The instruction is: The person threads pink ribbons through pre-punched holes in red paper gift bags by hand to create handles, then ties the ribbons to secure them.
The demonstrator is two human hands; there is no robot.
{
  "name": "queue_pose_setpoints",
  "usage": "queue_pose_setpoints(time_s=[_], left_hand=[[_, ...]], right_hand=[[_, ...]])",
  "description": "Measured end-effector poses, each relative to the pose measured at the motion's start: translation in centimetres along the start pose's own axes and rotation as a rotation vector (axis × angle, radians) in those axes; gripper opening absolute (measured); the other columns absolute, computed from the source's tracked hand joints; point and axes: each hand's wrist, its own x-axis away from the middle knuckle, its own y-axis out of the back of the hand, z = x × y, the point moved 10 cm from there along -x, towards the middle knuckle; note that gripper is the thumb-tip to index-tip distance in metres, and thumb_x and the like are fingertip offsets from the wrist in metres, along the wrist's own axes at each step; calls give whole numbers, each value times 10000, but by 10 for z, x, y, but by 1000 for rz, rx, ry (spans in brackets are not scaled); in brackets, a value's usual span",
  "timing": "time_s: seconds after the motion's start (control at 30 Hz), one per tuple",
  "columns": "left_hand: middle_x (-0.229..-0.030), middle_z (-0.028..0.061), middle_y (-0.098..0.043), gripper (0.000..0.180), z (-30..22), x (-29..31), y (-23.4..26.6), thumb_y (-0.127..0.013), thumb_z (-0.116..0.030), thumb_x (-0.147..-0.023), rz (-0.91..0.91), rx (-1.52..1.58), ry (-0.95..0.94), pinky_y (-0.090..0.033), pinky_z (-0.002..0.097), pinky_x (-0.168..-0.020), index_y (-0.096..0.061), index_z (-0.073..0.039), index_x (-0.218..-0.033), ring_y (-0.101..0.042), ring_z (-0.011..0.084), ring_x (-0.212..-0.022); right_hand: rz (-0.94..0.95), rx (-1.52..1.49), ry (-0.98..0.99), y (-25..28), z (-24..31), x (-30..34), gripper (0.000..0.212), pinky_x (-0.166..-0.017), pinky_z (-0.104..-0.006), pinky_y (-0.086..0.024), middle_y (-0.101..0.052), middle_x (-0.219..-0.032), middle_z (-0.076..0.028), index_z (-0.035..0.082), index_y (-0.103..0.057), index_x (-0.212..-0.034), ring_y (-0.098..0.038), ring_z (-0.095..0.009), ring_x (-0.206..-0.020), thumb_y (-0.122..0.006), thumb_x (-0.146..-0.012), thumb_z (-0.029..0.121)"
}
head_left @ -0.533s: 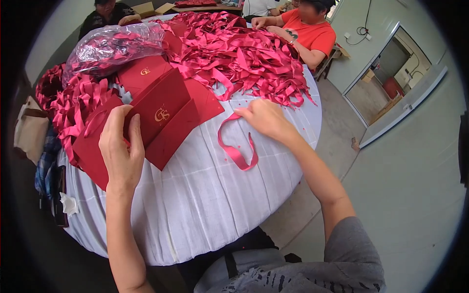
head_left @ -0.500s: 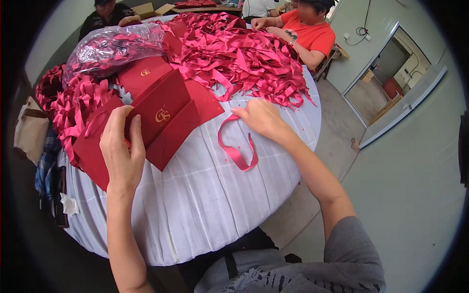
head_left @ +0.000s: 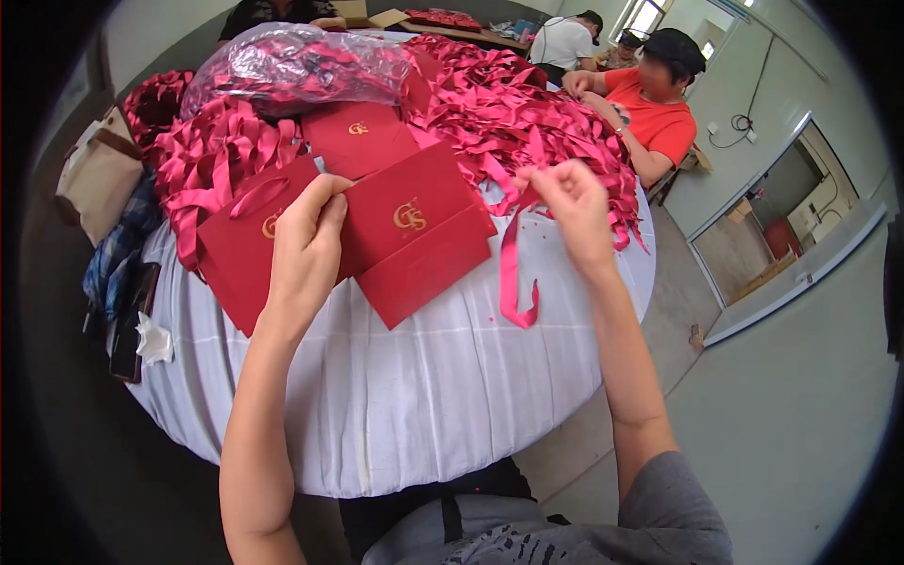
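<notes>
My left hand (head_left: 306, 252) grips the edge of a flat red paper bag (head_left: 414, 235) with a gold emblem, lying on the white tablecloth (head_left: 395, 386). More red bags (head_left: 358, 137) lie beside and behind it. My right hand (head_left: 570, 207) pinches the top end of a red ribbon (head_left: 513, 282), which hangs down in a loop above the cloth. A big heap of loose red ribbons (head_left: 527, 122) lies just behind my right hand.
A clear plastic sack of ribbons (head_left: 292, 66) sits at the table's far left, with more ribbon loops (head_left: 202, 155) beside it. A person in an orange shirt (head_left: 659, 118) sits at the far right. A beige bag (head_left: 94, 179) and clothes hang on the left.
My right hand has lifted the ribbon off the cloth, so it now hangs straight down. My left hand stays on the red bag.
</notes>
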Motion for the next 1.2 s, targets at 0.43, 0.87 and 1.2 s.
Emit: queue_pose_setpoints(time_s=[0.43,0.87,1.2], left_hand=[[-737,-50,-479,157,13,7,-31,-466,-87,-958,199,261,190,-347,200,-553,-577,17,-998,-409,25,-651],[-783,-15,-521,159,4,11,-35,-490,-67,-943,216,183,143,-408,220,-685,-578,52,-1000,-466,56,-758],[-784,-30,-516,166,4,12,-36,-495,-74,-945,224,206,146,-401,207,-675,-581,56,-1003,-456,41,-753]], right_hand=[[428,-191,-209,-122,29,39,161,-526,-184,-457,-617,-924,-64,-30,-552,-1057,-593,-76,-727,-564,-906,26],[258,320,50,-109,35,44,148,-631,-210,-467,-647,-870,3,6,-620,-949,-564,-34,-744,-685,-819,39],[156,512,412,-108,61,50,126,-533,-339,-453,-595,-794,-79,37,-606,-843,-599,-220,-630,-699,-761,57]])
